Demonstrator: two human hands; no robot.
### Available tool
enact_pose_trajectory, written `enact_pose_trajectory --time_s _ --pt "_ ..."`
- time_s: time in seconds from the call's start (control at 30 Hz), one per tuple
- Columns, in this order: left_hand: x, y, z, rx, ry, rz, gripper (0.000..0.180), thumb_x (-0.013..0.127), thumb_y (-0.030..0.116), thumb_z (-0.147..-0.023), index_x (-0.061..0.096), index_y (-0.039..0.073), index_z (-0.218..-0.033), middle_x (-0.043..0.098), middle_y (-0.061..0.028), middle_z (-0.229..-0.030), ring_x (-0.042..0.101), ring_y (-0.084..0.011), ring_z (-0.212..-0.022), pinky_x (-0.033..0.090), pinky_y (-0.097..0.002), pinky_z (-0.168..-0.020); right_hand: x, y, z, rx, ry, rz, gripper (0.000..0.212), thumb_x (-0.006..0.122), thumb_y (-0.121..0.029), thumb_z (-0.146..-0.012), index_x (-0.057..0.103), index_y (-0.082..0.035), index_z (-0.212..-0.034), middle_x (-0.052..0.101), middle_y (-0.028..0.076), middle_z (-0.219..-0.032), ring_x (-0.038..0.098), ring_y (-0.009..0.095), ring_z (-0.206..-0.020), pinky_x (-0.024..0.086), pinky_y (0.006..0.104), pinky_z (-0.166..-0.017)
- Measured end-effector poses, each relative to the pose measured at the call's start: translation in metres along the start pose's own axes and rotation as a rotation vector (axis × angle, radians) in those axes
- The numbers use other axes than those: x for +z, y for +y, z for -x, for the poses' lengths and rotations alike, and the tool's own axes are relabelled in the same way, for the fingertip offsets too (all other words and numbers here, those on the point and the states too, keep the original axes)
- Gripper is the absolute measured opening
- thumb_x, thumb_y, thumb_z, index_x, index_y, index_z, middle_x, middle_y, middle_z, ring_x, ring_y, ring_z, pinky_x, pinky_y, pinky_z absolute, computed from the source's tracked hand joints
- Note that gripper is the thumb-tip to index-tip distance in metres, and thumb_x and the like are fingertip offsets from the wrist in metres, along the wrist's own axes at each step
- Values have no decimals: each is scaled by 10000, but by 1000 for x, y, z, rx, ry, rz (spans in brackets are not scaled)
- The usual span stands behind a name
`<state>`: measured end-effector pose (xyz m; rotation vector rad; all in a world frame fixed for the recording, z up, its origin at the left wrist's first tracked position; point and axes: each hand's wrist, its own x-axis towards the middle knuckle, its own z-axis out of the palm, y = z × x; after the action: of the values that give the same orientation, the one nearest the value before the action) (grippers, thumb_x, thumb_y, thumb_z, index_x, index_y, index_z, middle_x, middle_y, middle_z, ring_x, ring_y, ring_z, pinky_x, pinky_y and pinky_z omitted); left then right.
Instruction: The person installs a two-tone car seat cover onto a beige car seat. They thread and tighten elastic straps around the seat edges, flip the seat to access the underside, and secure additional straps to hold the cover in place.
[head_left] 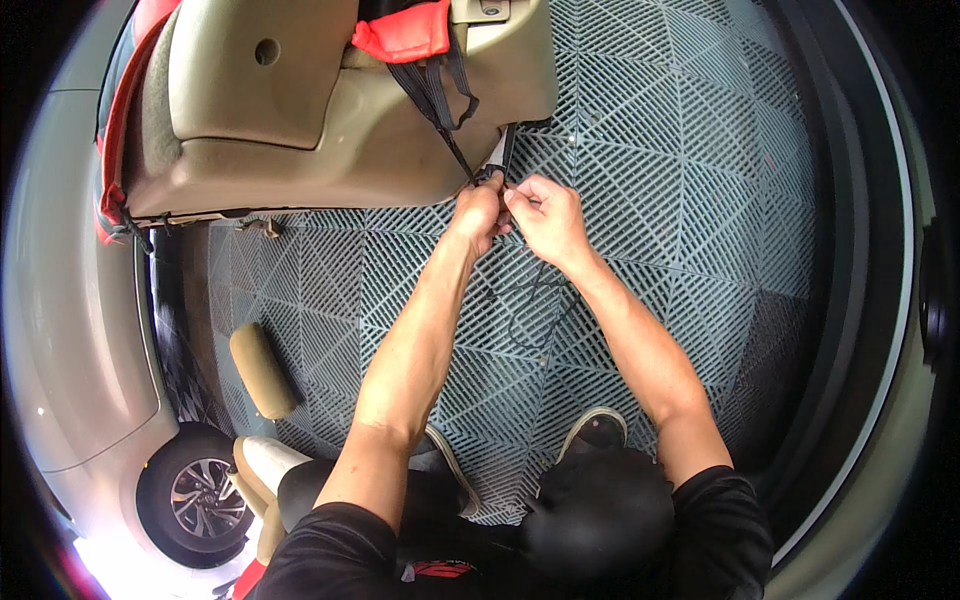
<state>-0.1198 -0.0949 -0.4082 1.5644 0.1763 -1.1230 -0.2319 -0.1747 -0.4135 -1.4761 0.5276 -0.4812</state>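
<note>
A tan car seat (400,175) sits at the upper left, a red pad (405,32) on top of it. From the pad a black strap (456,150) runs down past the seat's lower corner. There my left hand (478,215) is closed around the strap's lower end, beside a dark fitting. Close against it, my right hand (550,220) pinches with thumb and forefinger; what lies between those fingertips is too small to make out. Below both hands a thin black cord (515,325) loops over the floor.
Grey grated tiles (650,200) cover the floor. A tan cylindrical cushion (263,370) lies at the left, near a car wheel (205,495) and a silver car body (75,300). Dark curved trim (850,250) borders the right side. My shoe (597,430) shows below.
</note>
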Motion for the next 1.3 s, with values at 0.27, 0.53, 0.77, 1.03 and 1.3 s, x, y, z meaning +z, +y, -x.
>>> enact_pose_trajectory --time_s 0.27,0.53,0.77,1.03,1.3 --pt "-5 14 12 -34 -16 -248 317 528 242 -1068 656 27 -873 585 -54 -700 502 -149 -563 389 -309 -494 2 3 4 -50 11 156 195 675 -144 -948 688 13 -833 726 153 -691 741 215 -622 574 341 -578" --pt "-8 30 -22 -39 81 -607 269 561 193 -984 694 -17 -879 674 -115 -803 626 -210 -642 479 -368 -506 8 -13 3 -65 -136 309 200 677 -169 -893 668 5 -794 651 203 -661 677 324 -578 506 435 -552" --pt "-6 8 -50 -96 74 -551 228 547 181 -964 686 43 -846 646 -97 -760 591 -197 -605 463 -375 -476 -15 -46 -8 -75 -408 593 178 633 -176 -901 683 -8 -867 697 224 -767 692 410 -719 554 498 -671" --pt "-11 -12 -55 -40 -11 -181 293 479 234 -1057 613 50 -873 543 -37 -688 510 -176 -575 420 -348 -515 22 -6 37 -77 -86 511 195 643 -127 -901 623 25 -782 674 221 -748 681 379 -688 534 468 -628" --pt "-50 -45 -76 526 -105 -550 365 517 298 -1059 589 51 -800 542 -33 -646 492 -146 -582 411 -330 -568 16 32 44 505 127 53 262 755 -268 -924 743 -20 -1008 708 78 -808 667 154 -725 549 329 -713"
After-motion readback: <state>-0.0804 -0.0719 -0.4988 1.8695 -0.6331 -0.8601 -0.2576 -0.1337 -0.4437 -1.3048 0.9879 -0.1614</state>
